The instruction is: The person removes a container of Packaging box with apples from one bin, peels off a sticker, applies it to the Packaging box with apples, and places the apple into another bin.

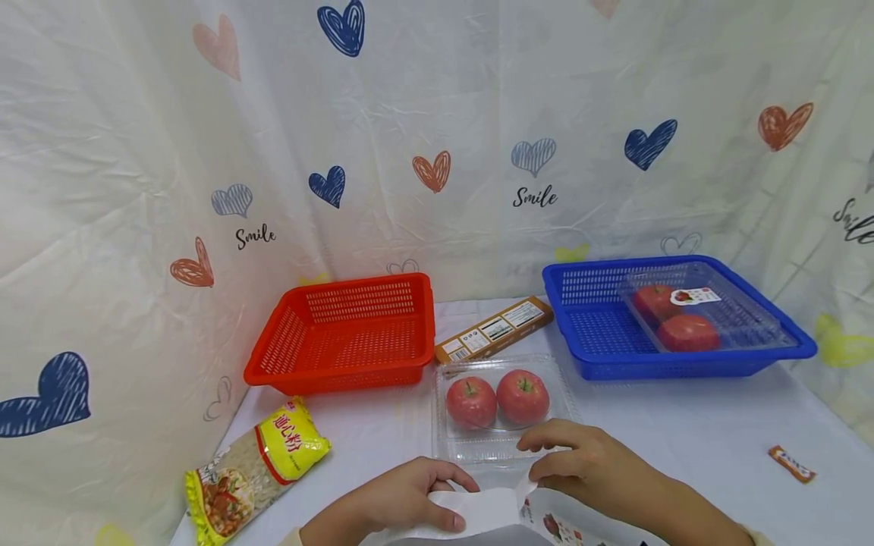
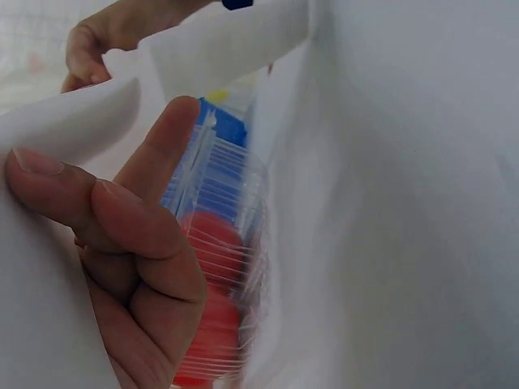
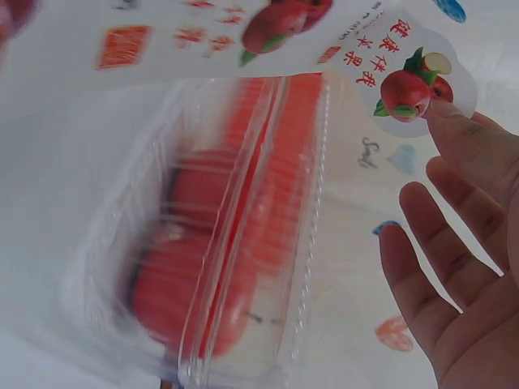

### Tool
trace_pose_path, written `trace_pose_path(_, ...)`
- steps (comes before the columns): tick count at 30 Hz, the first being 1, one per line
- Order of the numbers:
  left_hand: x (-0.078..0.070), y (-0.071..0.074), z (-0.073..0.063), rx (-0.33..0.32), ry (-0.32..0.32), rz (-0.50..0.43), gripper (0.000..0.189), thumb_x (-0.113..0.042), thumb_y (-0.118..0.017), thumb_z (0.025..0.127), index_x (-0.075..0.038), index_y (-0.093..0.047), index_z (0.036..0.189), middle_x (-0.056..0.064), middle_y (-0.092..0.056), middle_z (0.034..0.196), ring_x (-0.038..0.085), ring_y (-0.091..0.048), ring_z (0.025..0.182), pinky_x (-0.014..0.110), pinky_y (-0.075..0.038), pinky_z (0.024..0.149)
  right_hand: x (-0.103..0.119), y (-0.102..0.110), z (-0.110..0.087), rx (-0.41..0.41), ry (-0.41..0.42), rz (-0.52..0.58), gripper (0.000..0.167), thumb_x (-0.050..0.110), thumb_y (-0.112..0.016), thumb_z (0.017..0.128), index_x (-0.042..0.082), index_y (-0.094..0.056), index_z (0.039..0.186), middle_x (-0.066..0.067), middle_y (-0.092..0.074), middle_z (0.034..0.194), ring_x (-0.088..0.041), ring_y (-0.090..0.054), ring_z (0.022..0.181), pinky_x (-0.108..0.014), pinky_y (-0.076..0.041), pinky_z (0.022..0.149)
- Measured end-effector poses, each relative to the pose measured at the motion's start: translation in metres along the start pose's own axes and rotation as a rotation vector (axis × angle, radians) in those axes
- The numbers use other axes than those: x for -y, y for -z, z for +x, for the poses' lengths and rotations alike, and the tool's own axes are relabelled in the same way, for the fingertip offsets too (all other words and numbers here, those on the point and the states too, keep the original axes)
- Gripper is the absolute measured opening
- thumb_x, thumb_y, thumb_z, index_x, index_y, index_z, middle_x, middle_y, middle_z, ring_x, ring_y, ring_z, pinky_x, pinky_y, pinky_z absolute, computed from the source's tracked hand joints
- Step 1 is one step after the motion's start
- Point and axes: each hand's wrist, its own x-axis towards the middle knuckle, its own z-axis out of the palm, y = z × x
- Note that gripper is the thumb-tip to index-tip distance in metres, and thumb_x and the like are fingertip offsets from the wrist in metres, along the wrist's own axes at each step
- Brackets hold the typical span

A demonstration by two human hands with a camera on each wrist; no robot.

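A strip of white labels (image 1: pixel 481 509) printed with apples stretches between the two hands, near the table's front. My left hand (image 1: pixel 413 497) grips its pale back side between thumb and fingers. With thumb and index finger, my right hand (image 1: pixel 580 461) pinches the end label, an apple sticker (image 3: pixel 415 63) with red lettering; its other fingers are spread apart from the strip. Just beyond the hands lies a clear plastic clamshell box (image 1: pixel 471 451) holding a red apple (image 1: pixel 471 402) on the left and another red apple (image 1: pixel 523 396) on the right.
A red basket (image 1: pixel 341 375) stands at back left, a blue basket (image 1: pixel 690 364) at back right with a labelled clear box of apples (image 1: pixel 688 334) inside. Between them lies a long brown carton (image 1: pixel 495 330). A pasta bag (image 1: pixel 256 470) is at left, a small orange packet (image 1: pixel 792 464) at right.
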Motion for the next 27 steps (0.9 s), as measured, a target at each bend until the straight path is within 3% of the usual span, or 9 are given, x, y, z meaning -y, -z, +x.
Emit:
trace_pose_path(4,0.002,-0.007,0.002,-0.031,0.004,0.135,0.034,-0.013,-0.081,0.079,-0.026,-0.070,0.108,-0.011,-0.064,0.088,0.004,-0.056,0.085,0.024,-0.043,0.083,-0.002,0.010,-0.005,-0.005,-0.028,0.011,0.017,0.029,-0.056,0.099,0.022,-0.070,0.093,0.001,-0.062,0.113,-0.016,-0.063,0.096,-0.017,-0.049,0.087)
trace_pose_path(6,0.004,-0.011,0.005,-0.038,0.039,0.184,0.033,-0.016,-0.081,0.079,-0.030,-0.070,0.107,-0.012,-0.063,0.088,0.004,-0.055,0.086,0.026,-0.044,0.083,-0.004,0.015,-0.007,-0.009,-0.028,0.013,0.017,0.029,-0.056,0.098,0.022,-0.071,0.094,0.001,-0.063,0.113,-0.016,-0.064,0.095,-0.017,-0.050,0.084)
trace_pose_path(11,0.011,-0.022,0.010,0.000,0.139,0.197,0.030,-0.017,-0.078,0.082,-0.033,-0.069,0.105,-0.013,-0.065,0.095,0.007,-0.058,0.088,0.035,-0.052,0.080,-0.006,0.026,-0.012,-0.010,-0.026,-0.014,0.018,0.029,-0.056,0.099,0.022,-0.071,0.094,0.001,-0.063,0.112,-0.015,-0.064,0.093,-0.017,-0.050,0.082)
trace_pose_path(18,0.020,-0.032,0.024,0.016,0.044,0.277,0.028,-0.014,-0.078,0.082,-0.025,-0.070,0.107,-0.015,-0.067,0.095,0.001,-0.061,0.088,0.027,-0.053,0.078,-0.010,0.035,-0.020,-0.032,-0.031,-0.035,0.018,0.029,-0.056,0.098,0.020,-0.071,0.094,-0.001,-0.063,0.111,-0.014,-0.065,0.091,-0.014,-0.050,0.077)
trace_pose_path(23,0.021,-0.039,0.033,0.012,0.035,0.316,0.026,-0.019,-0.077,0.083,-0.024,-0.070,0.107,-0.016,-0.068,0.093,0.000,-0.061,0.084,0.027,-0.053,0.076,-0.010,0.037,-0.020,-0.033,-0.048,-0.044,0.017,0.030,-0.056,0.098,0.021,-0.071,0.095,-0.001,-0.063,0.111,-0.014,-0.065,0.091,-0.014,-0.050,0.078)
trace_pose_path(27,0.022,-0.040,0.033,0.006,0.037,0.362,0.024,-0.026,-0.075,0.085,-0.025,-0.069,0.108,-0.017,-0.066,0.091,-0.001,-0.059,0.081,0.025,-0.053,0.074,-0.009,0.040,-0.018,-0.013,-0.122,-0.070,0.019,0.035,-0.055,0.098,0.023,-0.070,0.094,0.003,-0.064,0.112,-0.013,-0.064,0.094,-0.015,-0.049,0.084)
